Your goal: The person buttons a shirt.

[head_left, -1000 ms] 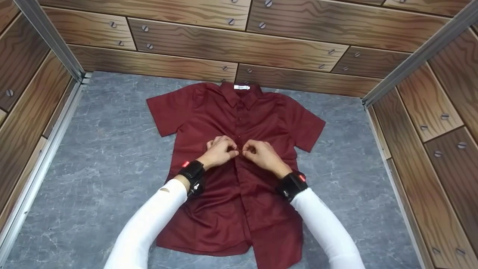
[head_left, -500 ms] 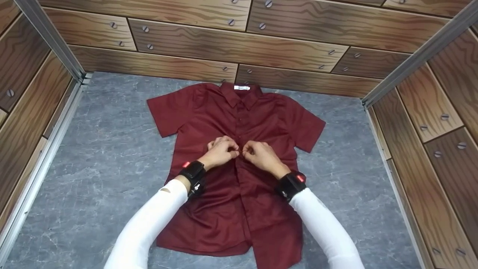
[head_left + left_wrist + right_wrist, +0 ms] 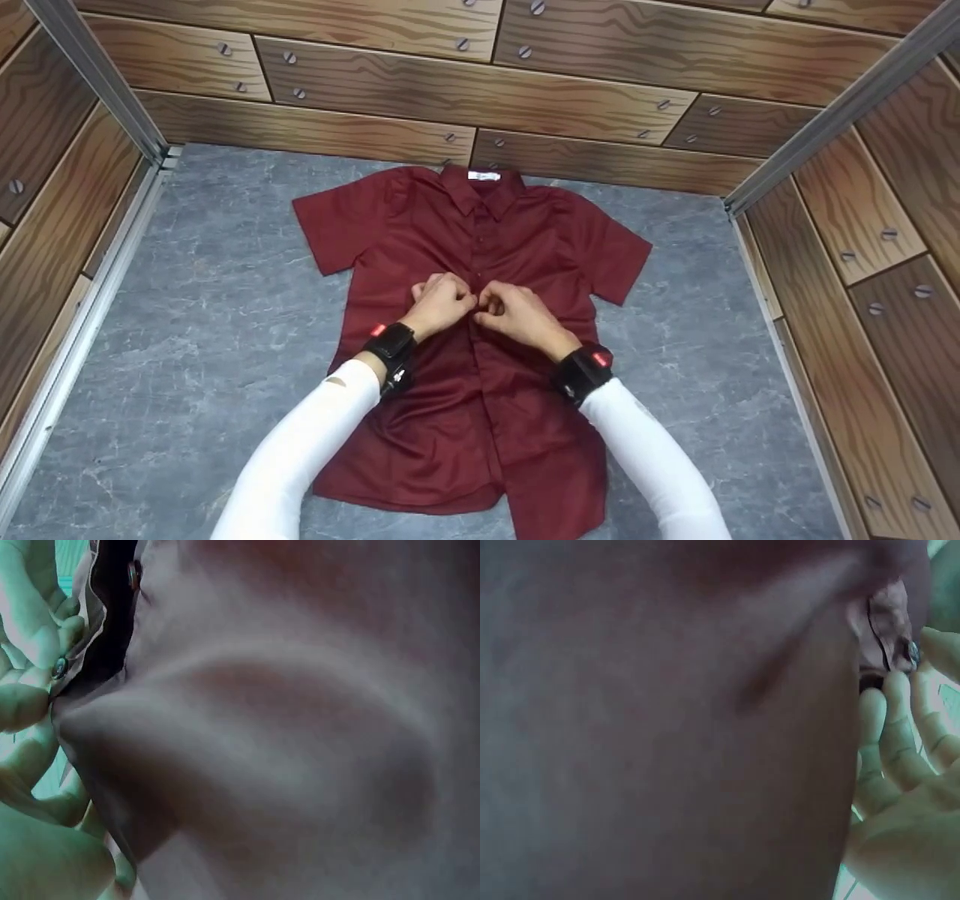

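A dark red short-sleeved button-up shirt lies front side up, its collar at the far end. Over the middle of its front placket, my left hand and right hand meet with their fingertips close together. The left hand pinches the placket edge, drawing the fabric up into a fold. A small button sits among fingertips in the left wrist view, with another button farther along. In the right wrist view, the right hand's curled fingers hold the cloth beside a button.
The shirt rests on a grey marbled surface. Wood-patterned panels stand behind it and along both sides, joined by metal corner rails. Both forearms, in white sleeves with black wrist straps, reach across the lower shirt.
The right hand has shifted slightly left, its thumb and fingertips now nearer the left hand's. The left fingertips have drawn closer together. The shirt stays in place.
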Demonstrator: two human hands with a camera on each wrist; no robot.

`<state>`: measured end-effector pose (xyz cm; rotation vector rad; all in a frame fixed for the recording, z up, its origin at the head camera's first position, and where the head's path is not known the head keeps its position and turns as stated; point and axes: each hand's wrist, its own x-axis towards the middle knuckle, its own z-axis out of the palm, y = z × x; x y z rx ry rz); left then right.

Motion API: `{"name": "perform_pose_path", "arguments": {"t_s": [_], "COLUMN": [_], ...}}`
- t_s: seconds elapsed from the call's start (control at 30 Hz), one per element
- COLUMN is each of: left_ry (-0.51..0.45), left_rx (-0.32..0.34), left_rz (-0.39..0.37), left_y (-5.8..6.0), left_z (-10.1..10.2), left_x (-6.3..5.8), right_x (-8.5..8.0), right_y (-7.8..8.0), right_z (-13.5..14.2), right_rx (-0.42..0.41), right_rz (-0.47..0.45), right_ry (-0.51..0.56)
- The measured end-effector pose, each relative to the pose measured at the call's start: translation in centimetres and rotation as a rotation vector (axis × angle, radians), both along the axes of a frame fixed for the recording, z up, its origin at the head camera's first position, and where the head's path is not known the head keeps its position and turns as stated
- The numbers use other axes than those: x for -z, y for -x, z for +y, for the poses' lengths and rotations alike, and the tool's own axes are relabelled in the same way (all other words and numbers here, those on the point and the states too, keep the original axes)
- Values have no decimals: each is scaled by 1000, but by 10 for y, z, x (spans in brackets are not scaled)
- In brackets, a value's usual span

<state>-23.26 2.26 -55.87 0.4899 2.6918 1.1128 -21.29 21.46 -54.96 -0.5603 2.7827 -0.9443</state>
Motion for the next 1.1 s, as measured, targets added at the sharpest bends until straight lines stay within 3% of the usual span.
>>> {"name": "perform_pose_path", "arguments": {"t_s": [0.13, 0.27, 0.37, 0.57, 0.77, 0.9, 1.1], "left_ry": [18, 34, 65, 102, 130, 228, 368], "left_rx": [-70, -98, -89, -56, 20, 49, 116], "left_rz": [5, 29, 49, 86, 144, 106, -27], "left_y": [0, 0, -1, -4, -4, -1, -3], "left_z": [5, 8, 9, 2, -31, -63, -97], "left_x": [-1, -1, 1, 6, 7, 9, 9], "right_x": [2, 3, 4, 3, -6, -11, -8], "right_y": [-2, -3, -4, -4, -8, -17, -27], "right_z": [-7, -11, -12, -6, 28, 54, 81], "right_rx": [11, 34, 36, 27, 115, 151, 62], "right_rz": [70, 106, 119, 59, 105, -29, -236], "right_ry": [-104, -153, -165, -166, -282, -382, -440]}}
